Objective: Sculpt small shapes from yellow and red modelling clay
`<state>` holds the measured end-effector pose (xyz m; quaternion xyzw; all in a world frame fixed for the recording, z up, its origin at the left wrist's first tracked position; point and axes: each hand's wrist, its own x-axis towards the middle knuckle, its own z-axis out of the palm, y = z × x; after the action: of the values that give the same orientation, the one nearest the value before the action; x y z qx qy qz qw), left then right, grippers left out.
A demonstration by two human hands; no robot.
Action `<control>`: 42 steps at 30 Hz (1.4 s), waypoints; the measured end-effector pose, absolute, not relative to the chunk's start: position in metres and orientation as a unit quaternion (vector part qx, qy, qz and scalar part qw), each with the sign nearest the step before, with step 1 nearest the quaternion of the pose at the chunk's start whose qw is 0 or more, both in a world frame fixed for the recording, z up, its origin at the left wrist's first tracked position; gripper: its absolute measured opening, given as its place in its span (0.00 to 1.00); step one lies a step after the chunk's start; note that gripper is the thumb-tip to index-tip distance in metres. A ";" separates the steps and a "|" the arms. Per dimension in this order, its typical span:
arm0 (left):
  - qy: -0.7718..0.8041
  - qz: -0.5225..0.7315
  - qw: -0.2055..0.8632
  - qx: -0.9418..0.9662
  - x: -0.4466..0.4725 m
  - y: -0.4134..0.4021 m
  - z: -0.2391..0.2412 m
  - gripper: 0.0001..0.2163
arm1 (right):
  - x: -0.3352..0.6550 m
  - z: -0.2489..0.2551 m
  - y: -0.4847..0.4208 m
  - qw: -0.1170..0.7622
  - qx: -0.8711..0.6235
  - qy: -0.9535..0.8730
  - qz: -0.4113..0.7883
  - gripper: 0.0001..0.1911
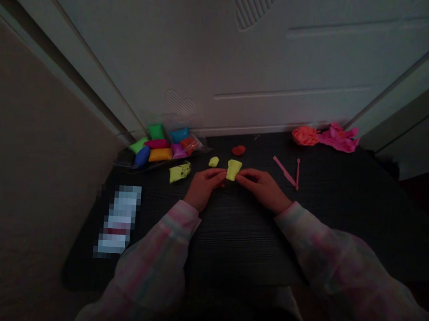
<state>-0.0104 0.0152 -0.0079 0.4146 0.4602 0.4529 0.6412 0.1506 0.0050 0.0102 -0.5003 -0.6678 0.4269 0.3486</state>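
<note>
Between my two hands is a flattened piece of yellow modelling clay [233, 170], wider at its top than at its bottom. My left hand [206, 185] pinches its left edge, and my right hand [264, 185] pinches the right edge. A small yellow clay lump [213, 162] lies just beyond my left hand. Farther back sits a red clay piece [239, 150]. To the left of my left hand rests a yellow clay packet [180, 172] with dark printing. A bit of red shows under my left fingertips; what it is I cannot make out.
A clear bag with several coloured clay packets [160, 154] lies at the back left. Two pink modelling tools [285, 171] are on the right. Crumpled orange [305, 135] and pink material [339, 138] lies at the back right. A blurred-out bright rectangle [119, 220] is on the dark table [238, 249].
</note>
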 end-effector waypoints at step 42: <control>0.301 0.464 0.811 0.193 0.010 -0.015 0.009 0.11 | 0.141 0.024 -0.025 0.450 -0.492 -0.720 0.192 0.12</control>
<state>0.0096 -0.0150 0.0093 0.1931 0.3010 0.4638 0.8105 0.1415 -0.0252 0.0240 -0.4922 -0.7199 0.1921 0.4500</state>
